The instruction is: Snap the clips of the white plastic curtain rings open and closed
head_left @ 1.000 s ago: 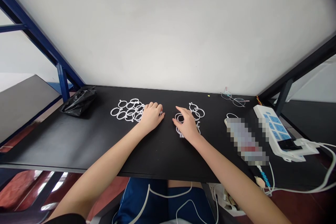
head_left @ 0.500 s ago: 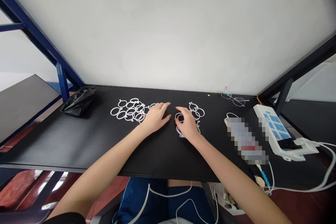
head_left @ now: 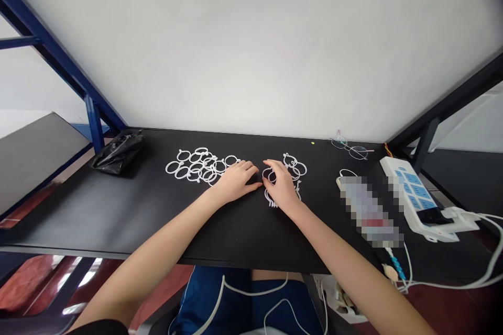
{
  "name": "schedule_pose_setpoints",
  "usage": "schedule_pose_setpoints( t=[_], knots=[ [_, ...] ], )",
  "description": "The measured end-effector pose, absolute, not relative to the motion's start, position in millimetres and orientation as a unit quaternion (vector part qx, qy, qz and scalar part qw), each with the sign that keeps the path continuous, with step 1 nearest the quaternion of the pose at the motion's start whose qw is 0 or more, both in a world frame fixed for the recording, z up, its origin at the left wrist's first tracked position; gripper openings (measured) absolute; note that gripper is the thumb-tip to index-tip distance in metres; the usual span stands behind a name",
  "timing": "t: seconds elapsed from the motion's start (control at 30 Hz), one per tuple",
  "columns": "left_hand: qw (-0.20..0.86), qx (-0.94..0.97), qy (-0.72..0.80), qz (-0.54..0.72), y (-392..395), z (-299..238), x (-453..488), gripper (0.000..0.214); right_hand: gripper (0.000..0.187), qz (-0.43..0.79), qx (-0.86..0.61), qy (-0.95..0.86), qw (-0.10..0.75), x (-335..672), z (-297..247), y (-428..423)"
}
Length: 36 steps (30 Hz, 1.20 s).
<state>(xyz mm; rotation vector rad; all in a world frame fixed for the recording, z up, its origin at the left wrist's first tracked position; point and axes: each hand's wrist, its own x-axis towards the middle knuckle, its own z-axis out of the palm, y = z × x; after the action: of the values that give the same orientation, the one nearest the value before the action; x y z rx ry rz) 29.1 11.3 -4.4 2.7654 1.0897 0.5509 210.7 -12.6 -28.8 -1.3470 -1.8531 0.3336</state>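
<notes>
White rings with small eyelets, looking like curtain rings, lie in two groups on the black table. The larger, overlapping group (head_left: 198, 165) is left of my left hand (head_left: 236, 180). That hand lies palm down beside its right edge, thumb and fingers apart, with no ring visible in it. My right hand (head_left: 281, 186) rests over the smaller group (head_left: 296, 167), partly covering it. Its thumb and forefinger are spread, and one ring (head_left: 269, 174) shows between them. The thumb tips of both hands nearly meet. What lies under the right palm is hidden.
A black plastic bag (head_left: 119, 152) sits at the table's (head_left: 118, 209) far left. To the right are eyeglasses (head_left: 357, 152), a blurred-out phone (head_left: 369, 212) on a cable, and a white power strip (head_left: 416, 193) with plugs and cords. A wall (head_left: 251, 63) stands behind.
My left hand has shifted slightly right and toward me, away from the larger group, uncovering more of its right-hand rings. My right hand has hardly moved.
</notes>
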Motion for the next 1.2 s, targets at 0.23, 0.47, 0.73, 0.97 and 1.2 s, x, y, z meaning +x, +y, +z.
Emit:
schedule_pose_setpoints(
  t=[0.23, 0.47, 0.73, 0.97, 1.2],
  knots=[
    [0.050, 0.916, 0.353, 0.182, 11, -5, 30, 0.024, 0.044, 0.132, -0.521, -0.733, 0.417, 209, -28, -12],
    [0.052, 0.917, 0.353, 0.179, 11, -5, 30, 0.022, 0.042, 0.137, -0.520, -0.738, 0.408, 210, -29, -12],
    [0.055, 0.917, 0.355, 0.174, 10, -4, 30, 0.021, 0.036, 0.177, -0.531, -0.719, 0.411, 207, -25, -13],
    [0.060, 0.918, 0.352, 0.175, 10, -3, 30, 0.024, 0.033, 0.169, -0.513, -0.723, 0.430, 206, -21, -14],
    [0.050, 0.918, 0.346, 0.186, 11, -6, 29, 0.026, 0.039, 0.122, -0.504, -0.714, 0.471, 207, -18, -16]
  ],
)
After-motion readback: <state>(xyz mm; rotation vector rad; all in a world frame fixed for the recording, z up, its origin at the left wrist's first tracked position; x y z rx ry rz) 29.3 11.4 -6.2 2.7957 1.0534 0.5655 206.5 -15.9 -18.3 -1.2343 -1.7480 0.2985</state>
